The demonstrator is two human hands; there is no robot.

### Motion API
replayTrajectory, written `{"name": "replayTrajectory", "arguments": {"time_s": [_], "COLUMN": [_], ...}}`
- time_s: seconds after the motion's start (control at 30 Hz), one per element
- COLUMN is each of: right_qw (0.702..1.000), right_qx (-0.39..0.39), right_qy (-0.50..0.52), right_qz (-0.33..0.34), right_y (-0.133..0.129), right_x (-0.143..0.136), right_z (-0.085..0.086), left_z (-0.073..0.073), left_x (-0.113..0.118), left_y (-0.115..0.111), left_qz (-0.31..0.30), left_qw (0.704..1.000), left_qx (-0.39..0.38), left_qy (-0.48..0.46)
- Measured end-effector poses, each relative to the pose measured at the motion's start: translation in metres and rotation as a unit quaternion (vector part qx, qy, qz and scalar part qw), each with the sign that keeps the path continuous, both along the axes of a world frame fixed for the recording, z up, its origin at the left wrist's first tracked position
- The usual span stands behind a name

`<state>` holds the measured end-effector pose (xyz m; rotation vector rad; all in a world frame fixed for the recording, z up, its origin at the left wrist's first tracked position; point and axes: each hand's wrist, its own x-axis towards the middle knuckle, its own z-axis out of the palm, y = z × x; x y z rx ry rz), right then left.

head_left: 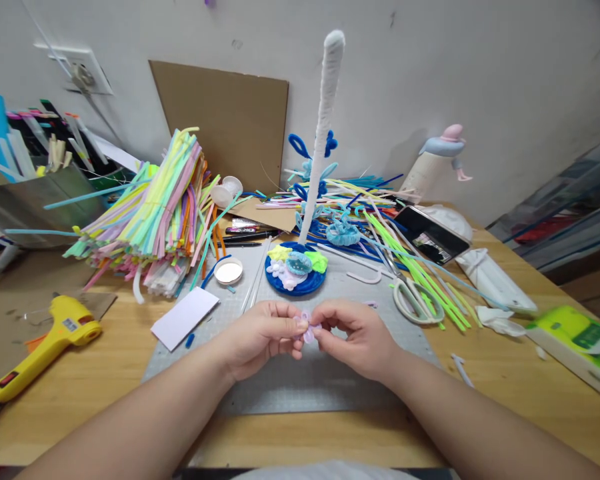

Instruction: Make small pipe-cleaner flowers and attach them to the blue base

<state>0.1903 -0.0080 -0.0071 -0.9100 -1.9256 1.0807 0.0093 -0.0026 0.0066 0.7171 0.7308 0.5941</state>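
Note:
Between my hands, over the grey cutting mat (260, 393), is a small lilac pipe-cleaner flower (307, 331). My left hand (265, 337) pinches its left side between thumb and fingers. On the other side, the thumb and forefinger of my right hand (357, 337) close on its petals. Just beyond them stands a round blue fuzzy base (296, 287) bearing yellow, white, light-blue and green fuzzy pieces. A tall white wrapped stem (321, 133) rises behind it, slightly tilted, with blue loops and leaf shapes around it.
On the left lie a yellow glue gun (55, 347), a white card (185, 319) and a big bundle of pastel pipe cleaners (150, 207). Scissors (415, 300), green pipe cleaners (420, 267) and a phone (433, 233) lie right. A white bottle (433, 163) stands by the wall.

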Motion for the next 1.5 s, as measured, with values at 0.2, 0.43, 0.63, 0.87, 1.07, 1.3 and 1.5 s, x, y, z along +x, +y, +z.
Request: {"name": "replayTrajectory", "arguments": {"time_s": [0.2,0.43,0.63,0.87,1.07,1.3,1.5], "right_qw": [0.999,0.985,0.952,0.936,0.927,0.940,0.944], "right_qx": [-0.032,-0.147,-0.281,-0.329,-0.344,-0.315,-0.304], "right_qy": [0.016,0.093,0.118,0.126,0.145,0.115,0.109], "right_qz": [0.010,0.020,0.006,-0.028,-0.031,-0.064,-0.071], "right_y": [0.001,0.004,0.004,0.003,0.001,-0.002,-0.002], "right_x": [0.000,0.001,-0.007,-0.011,-0.015,-0.016,-0.018], "right_z": [-0.002,0.000,-0.004,-0.001,-0.002,-0.009,-0.009], "left_z": [-0.001,-0.001,-0.003,-0.002,-0.007,-0.013,-0.013], "left_x": [0.000,0.003,0.005,0.008,0.010,0.014,0.018], "left_y": [0.000,0.002,0.001,0.001,0.000,-0.003,-0.004], "left_qz": [0.005,0.027,0.051,0.060,0.078,0.117,0.127], "left_qw": [1.000,0.998,0.994,0.981,0.987,0.975,0.982], "left_qx": [0.007,0.054,0.090,0.150,0.124,0.147,0.110], "left_qy": [0.007,0.020,0.044,0.105,0.062,0.120,0.087]}}
